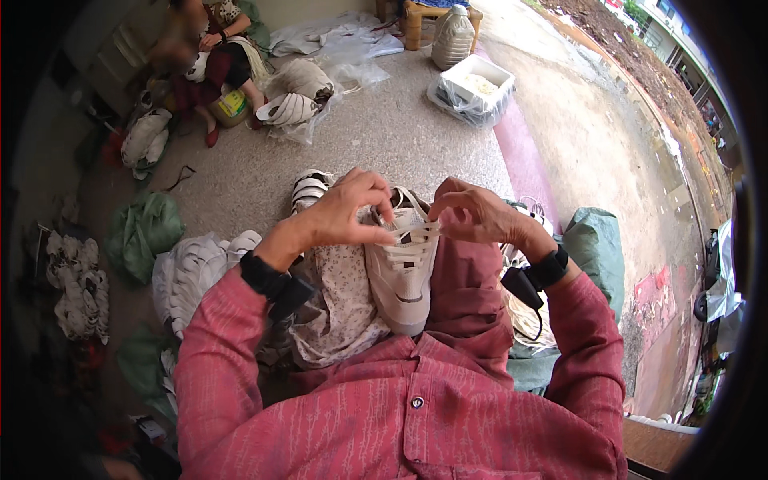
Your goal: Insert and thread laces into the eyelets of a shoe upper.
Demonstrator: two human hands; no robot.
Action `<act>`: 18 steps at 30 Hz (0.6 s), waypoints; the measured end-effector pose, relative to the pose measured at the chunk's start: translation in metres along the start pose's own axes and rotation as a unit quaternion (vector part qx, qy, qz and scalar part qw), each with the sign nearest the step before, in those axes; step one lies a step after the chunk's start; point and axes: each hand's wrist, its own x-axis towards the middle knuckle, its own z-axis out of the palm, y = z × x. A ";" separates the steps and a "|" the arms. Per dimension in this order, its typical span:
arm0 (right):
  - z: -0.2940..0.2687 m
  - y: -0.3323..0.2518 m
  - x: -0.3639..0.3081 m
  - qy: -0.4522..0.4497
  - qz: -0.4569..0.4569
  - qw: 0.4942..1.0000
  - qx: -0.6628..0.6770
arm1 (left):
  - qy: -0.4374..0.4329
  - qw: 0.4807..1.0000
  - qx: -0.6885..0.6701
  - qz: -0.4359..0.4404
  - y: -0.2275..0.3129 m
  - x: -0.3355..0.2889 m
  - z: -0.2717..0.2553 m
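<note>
A white and beige lace-up sneaker [402, 284] rests on my lap, its toe toward me and its opening facing away. White shoelace [416, 232] crosses the tongue in several rows. Over the left side of the shoe, my left hand [350, 210] is curved, with thumb and forefinger apart close to the lace. My right hand [478, 214] is bent at the shoe's right edge, forefinger and thumb pinching the lace. Beneath the shoe lie a floral cloth [336, 296] and my dark red trousers [472, 276].
White shoes [196, 276] are heaped at my left, beside a green sack [144, 236]. Another green sack [596, 248] stands at my right. Farther off are a white tub [480, 80], a large plastic bottle [454, 38], bagged shoes [292, 104] and a seated person [228, 72].
</note>
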 end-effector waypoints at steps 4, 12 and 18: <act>0.005 0.005 0.006 -0.044 0.007 0.999 -0.023 | -0.047 0.998 0.031 -0.010 0.007 -0.018 -0.006; 0.000 -0.011 0.009 -0.092 0.069 0.993 0.034 | -0.042 0.999 0.019 -0.026 0.006 -0.012 0.006; 0.019 -0.028 0.008 -0.026 -0.028 0.982 -0.182 | -0.058 0.991 0.116 0.029 0.009 -0.013 0.001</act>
